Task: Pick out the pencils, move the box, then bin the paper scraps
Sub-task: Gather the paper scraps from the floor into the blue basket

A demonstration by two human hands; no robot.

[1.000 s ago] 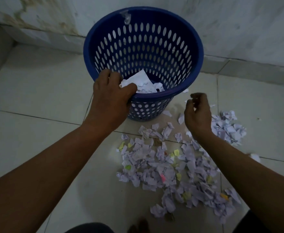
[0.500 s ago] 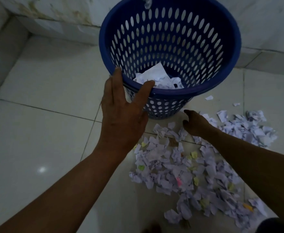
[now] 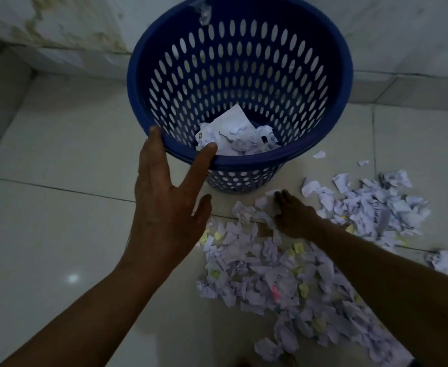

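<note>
on the floor (image 3: 58,207) by the wall (image 3: 403,35): a blue bin (image 3: 257,158) stands upright, with some paper (image 3: 233,136) already lying in its bottom.
left hand (image 3: 164,207): open and spread, fingers (image 3: 152,154) straight; two tips touch the bin's near rim and it holds nothing.
right hand (image 3: 294,215): down on the far edge of the scraps (image 3: 265,274), back turned to the camera; whether its fingers have closed on any paper cannot be told.
scraps: a wide heap on the tiles just beside the bin and to its right, mostly white with a few yellow and pink bits; a few strays lie apart near the bin's foot.
change: a second ago the left hand was curled over the rim, gripping it; it has since let go and flattened against it. the right hand, then raised and loosely curled near the bin, has dropped onto the heap.
meaning: one drop looks finished and the next scoop is starting; the left hand now only steadies the bin.
progress: most scraps are still on the floor, so binning seems at an early stage.
pencils, box: not in view.
</note>
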